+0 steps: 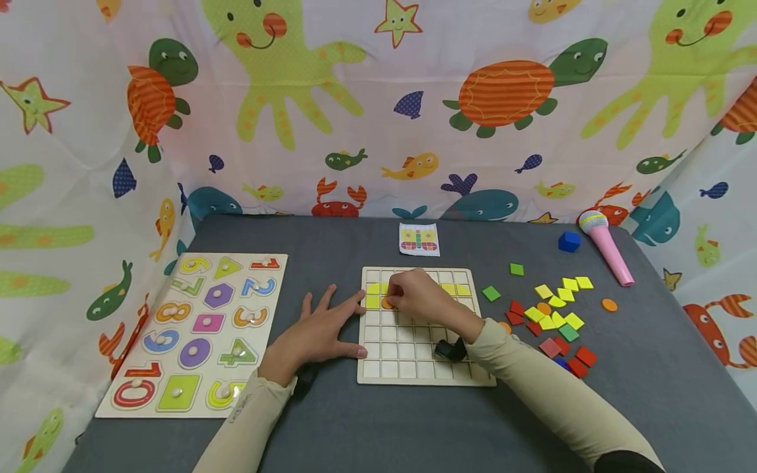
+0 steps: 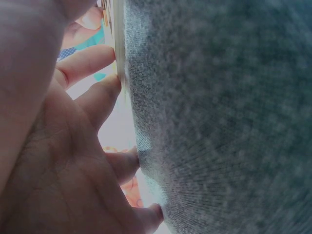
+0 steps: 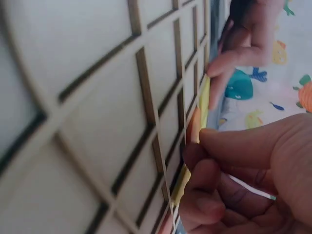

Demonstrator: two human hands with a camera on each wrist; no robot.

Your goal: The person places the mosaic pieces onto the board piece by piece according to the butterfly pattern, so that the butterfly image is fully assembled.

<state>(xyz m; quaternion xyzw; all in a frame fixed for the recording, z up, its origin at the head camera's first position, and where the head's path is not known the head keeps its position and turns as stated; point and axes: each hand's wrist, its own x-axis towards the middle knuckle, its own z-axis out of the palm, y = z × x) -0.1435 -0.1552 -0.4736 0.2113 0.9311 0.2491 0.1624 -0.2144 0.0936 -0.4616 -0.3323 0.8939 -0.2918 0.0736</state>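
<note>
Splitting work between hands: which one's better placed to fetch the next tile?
Right hand, probably: loose tiles lie to the right of the grid board, while the left hand is at its left edge. The right likely must finish first with the orange piece at its fingertips.

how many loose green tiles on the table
3: one green tile beside the grid board, another farther back, a third near yellow tiles. More may be hidden.

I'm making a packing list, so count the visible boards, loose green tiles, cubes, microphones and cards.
Boards (grid board, number board): 2
Loose green tiles: 3
Blue cube: 1
Pink microphone: 1
Picture card: 1
Total: 8
</note>
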